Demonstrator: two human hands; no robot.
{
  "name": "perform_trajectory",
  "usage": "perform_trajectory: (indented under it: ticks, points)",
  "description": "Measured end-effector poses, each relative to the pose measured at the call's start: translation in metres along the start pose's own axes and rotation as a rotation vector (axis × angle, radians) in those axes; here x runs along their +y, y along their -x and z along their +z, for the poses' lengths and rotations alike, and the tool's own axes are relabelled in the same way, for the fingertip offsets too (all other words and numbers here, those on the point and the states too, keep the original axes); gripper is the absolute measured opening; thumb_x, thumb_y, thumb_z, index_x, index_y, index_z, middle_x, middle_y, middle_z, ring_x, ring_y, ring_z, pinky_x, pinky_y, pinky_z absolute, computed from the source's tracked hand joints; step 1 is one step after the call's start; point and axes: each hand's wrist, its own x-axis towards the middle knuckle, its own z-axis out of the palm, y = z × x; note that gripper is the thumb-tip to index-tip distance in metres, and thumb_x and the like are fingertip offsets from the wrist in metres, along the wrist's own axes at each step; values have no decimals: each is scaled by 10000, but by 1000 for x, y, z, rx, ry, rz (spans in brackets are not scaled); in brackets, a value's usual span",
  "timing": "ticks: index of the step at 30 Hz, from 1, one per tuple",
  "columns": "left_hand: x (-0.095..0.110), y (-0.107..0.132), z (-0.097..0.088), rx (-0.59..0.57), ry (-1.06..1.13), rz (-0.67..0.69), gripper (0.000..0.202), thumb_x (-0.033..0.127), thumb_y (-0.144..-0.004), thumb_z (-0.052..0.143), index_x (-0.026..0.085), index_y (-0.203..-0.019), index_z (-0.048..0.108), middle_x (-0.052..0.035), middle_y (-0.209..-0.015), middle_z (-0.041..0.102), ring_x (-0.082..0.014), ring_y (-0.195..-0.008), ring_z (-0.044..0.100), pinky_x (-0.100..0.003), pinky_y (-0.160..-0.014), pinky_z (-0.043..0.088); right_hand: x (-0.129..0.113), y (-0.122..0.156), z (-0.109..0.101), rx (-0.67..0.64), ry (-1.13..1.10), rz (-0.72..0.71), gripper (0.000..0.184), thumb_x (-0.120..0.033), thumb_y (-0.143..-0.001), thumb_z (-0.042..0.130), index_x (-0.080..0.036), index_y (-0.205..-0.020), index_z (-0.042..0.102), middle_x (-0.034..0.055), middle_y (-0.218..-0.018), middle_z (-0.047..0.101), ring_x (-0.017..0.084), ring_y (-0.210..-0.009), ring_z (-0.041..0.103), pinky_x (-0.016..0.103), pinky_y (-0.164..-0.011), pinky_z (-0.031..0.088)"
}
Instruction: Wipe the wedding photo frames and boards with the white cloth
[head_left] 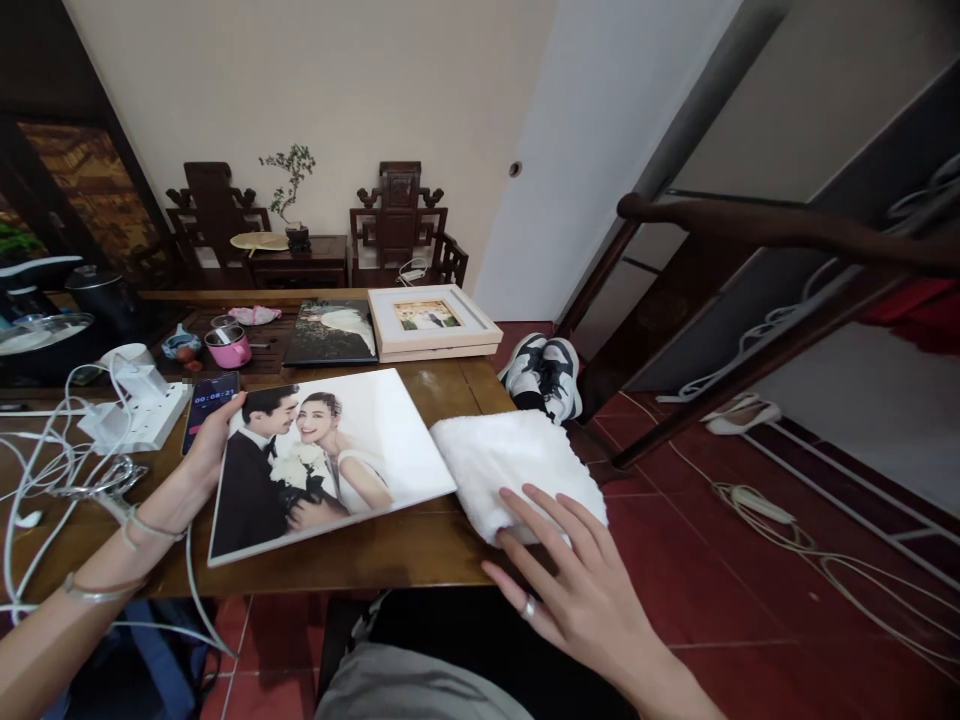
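Note:
A large frameless wedding photo panel (pixel 330 455) lies flat on the brown wooden table (pixel 390 550). My left hand (pixel 210 440) grips its upper left edge, fingers curled over the border. To the right, a folded white towel (pixel 514 465) lies on the table's right end. My right hand (pixel 574 575) hovers at the towel's near edge, fingers stretched out and apart, fingertips touching or just over the cloth. It holds nothing and wears a ring.
A phone (pixel 210 400) and a white power strip (pixel 139 410) with tangled cables lie at the left. Behind are a white framed photo (pixel 431 320), a dark photo (pixel 334 332) and a pink pot (pixel 229 347). Sneakers (pixel 544 375) and cords are on the red floor.

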Motion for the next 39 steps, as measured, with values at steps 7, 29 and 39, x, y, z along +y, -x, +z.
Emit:
perform_trajectory:
  ticks: [7, 29, 39]
  points:
    - [-4, -11, 0, -12, 15, -82, 398, 310, -966, 387, 71, -1189, 614, -91, -763, 760, -249, -622, 729, -399, -713, 601, 22, -16, 31, 44, -94, 187, 205, -108, -829, 571, -171, -635, 561, 174, -1350, 542, 399, -1299, 427, 685, -1055, 258]
    - [-26, -77, 31, -11, -71, -9, 222, 260, -828, 630, 73, -942, 661, -67, -630, 718, -209, -488, 676, -324, -578, 575, 124, -48, -19, 65, -667, 964, 610, -420, -556, 839, -236, -1086, 599, 105, -1078, 674, 296, -885, 654, 370, -606, 572]
    - [-28, -84, 42, -23, -315, 113, 158, 232, -724, 753, 97, -750, 675, -81, -617, 716, -186, -496, 657, -284, -558, 539, 130, -39, -9, -110, -347, 589, 707, -459, -697, 724, -215, -1298, 441, 135, -1179, 625, 347, -1025, 625, 429, -768, 558]
